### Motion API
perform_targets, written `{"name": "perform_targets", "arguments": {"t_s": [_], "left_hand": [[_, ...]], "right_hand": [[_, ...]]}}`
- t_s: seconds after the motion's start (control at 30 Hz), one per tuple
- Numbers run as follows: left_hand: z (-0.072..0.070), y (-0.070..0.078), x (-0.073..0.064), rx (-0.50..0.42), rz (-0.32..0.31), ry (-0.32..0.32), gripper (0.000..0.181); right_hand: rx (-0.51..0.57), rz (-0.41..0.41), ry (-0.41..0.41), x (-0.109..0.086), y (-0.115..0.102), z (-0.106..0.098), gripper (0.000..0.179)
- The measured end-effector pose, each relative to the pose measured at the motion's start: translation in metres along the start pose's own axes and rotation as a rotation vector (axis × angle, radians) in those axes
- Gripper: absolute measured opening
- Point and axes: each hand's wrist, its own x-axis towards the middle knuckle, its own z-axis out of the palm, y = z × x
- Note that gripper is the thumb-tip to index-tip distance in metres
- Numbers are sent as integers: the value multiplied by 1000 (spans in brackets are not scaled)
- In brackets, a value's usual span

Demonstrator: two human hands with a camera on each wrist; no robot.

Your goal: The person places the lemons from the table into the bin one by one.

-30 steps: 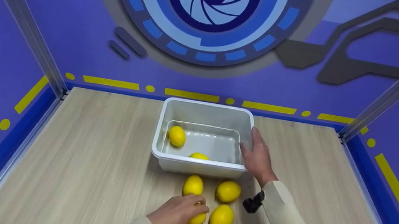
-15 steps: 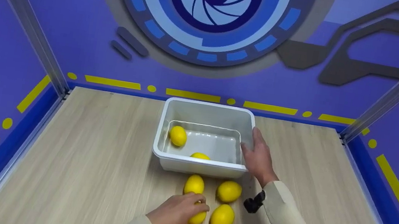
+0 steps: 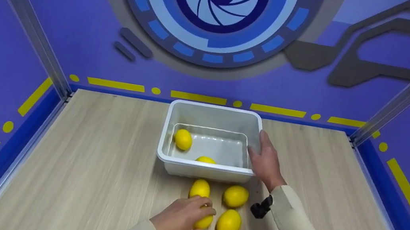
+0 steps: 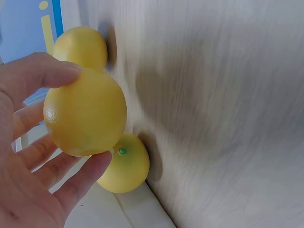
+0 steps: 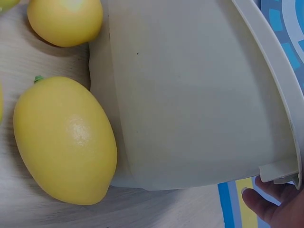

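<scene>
Yellow fruit [image 3: 200, 188] lies between the bin [image 3: 206, 174] and the left hand's [image 3: 179, 219] lemon [image 3: 204, 222]

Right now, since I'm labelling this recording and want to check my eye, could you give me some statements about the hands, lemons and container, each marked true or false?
1. The left hand holds a lemon. True.
2. The right hand is at the left side of the container. False: it holds the right side.
3. Inside the container, one lemon lies towards the left and another lemon shows by the near wall. True.
4. The container lies tipped on its side. False: it stands upright on the table.
5. Counting the held one, four lemons are outside the container. True.
</scene>
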Motion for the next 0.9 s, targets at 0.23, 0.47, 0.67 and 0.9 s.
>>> {"name": "perform_targets", "arguments": {"t_s": [0.23,0.47,0.67,0.9], "left_hand": [[-7,0,2,-11,-7,-15,50],[-13,-1,4,-31,-25,-5,50],[-15,0,6,-34,-23,1,50],[-22,0,6,-14,-21,32,50]], "right_hand": [[3,-20,12,-1,0,0,71],[-2,6,2,0,-1,0,72],[6,37,-7,0,-2,-1,72],[8,47,-5,-1,-2,0,72]]}}
